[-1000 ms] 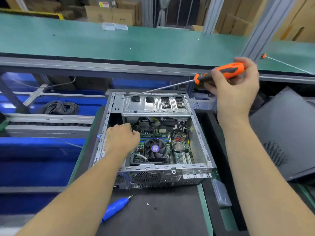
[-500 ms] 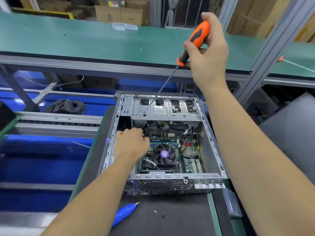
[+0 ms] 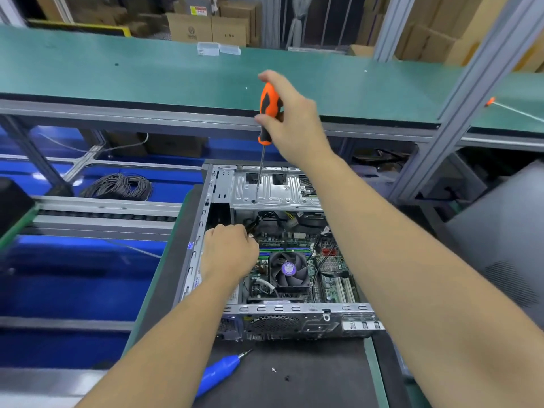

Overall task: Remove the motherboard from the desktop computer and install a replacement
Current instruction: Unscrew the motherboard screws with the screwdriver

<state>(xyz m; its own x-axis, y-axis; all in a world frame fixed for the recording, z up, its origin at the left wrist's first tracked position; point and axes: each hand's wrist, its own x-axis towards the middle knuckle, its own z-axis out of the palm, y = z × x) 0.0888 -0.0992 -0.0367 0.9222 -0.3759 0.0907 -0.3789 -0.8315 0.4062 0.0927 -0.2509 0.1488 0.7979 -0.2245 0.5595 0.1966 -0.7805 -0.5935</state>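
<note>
An open desktop case lies on a black mat. Inside it sits the green motherboard with a black CPU fan. My right hand grips an orange-and-black screwdriver nearly upright, its thin shaft tip resting at a hole on the metal drive cage. My left hand reaches into the case's left side with fingers curled near the black cables; what it holds is hidden.
A blue electric screwdriver and small loose screws lie on the mat in front of the case. A grey side panel leans at right. A green-topped shelf runs behind. A coil of cable lies at left.
My right hand swung the orange screwdriver from near horizontal to almost upright and brought its tip down onto the drive cage. My left hand stayed inside the case.
</note>
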